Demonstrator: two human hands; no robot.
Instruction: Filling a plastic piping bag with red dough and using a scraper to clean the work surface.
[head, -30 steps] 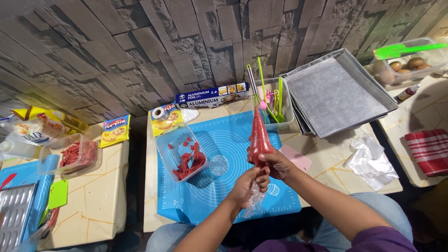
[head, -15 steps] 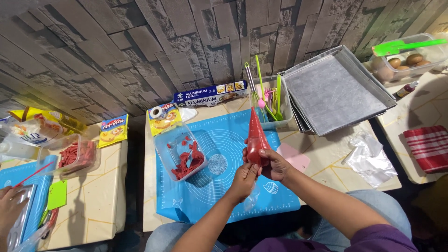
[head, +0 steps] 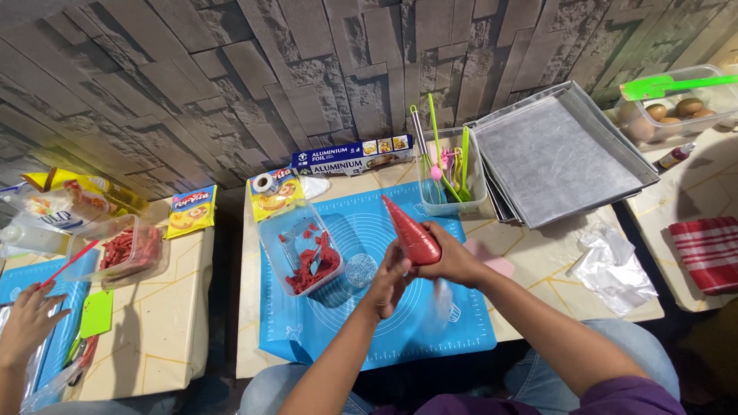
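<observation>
Tiled bench (head: 538,265) in front of a grey stone-pattern wall, carrying a blue mat (head: 461,327) with printed circles. Right of the mat, a stack of grey metal trays (head: 557,154), tilted against the wall side. Behind the mat, a long blue box of foil (head: 350,157) lying flat along the wall. On the mat's left part, a clear tub (head: 300,246) with red strips inside; just beside it, a small round glittery lid (head: 360,270). At the mat's far edge, a clear holder (head: 453,180) full of upright green and pink tools.

Above the mat's middle, held in the air and not resting on the bench: a red cone-shaped bag (head: 411,229), filled and taut. Long axis slanted, running from the wide end near the body up to the tip, away and to the left. Tip pointing toward the wall, roughly at the gap between tub and holder. Right hand (head: 460,261) wrapped round the wide lower end, fingers (head: 428,269) clamped on the bag from the right side. Left hand (head: 393,283) just below and left of the wide end, fingers bent and touching the twisted clear tail there; grip on it too blurred to tell. Both hands at the wide end, tip free, right hand the nearer to the bag's body.

At the far left, on a separate bench, another person's hand (head: 27,327).
</observation>
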